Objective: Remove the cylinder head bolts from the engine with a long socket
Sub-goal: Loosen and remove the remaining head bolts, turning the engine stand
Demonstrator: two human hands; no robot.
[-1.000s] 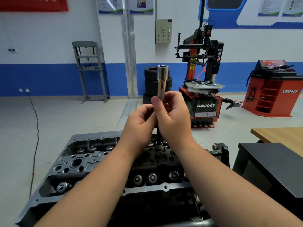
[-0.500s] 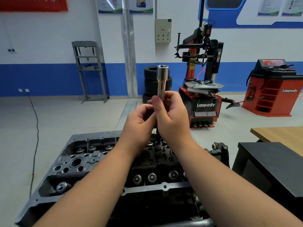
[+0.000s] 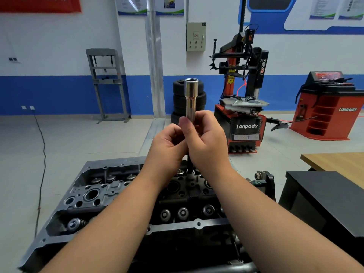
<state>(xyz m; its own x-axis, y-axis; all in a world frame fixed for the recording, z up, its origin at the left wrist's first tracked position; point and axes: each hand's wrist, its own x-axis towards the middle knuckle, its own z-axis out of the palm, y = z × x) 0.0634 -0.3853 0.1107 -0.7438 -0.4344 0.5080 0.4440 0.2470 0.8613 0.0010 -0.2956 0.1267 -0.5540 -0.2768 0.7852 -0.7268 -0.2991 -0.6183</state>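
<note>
A long chrome socket [image 3: 190, 97] stands upright above the engine, its open end on top. My left hand [image 3: 166, 143] and my right hand [image 3: 204, 138] both grip its lower part, fingers curled round it. Below the hands a thin dark shaft [image 3: 189, 163] runs down to the cylinder head [image 3: 110, 190]; whether this is a bolt or the tool's stem is unclear. The head is dark grey metal with valve springs and round bores, and my forearms cross over it. Its far middle is hidden behind my hands.
A black stand [image 3: 323, 198] and a wooden tabletop [image 3: 338, 160] are at the right. Beyond the engine stand a red tyre changer [image 3: 244, 107], a stack of tyres [image 3: 178, 99], a red wheel balancer [image 3: 331, 107] and a grey press frame [image 3: 107, 83]. A black cable [image 3: 42, 146] lies on the floor at left.
</note>
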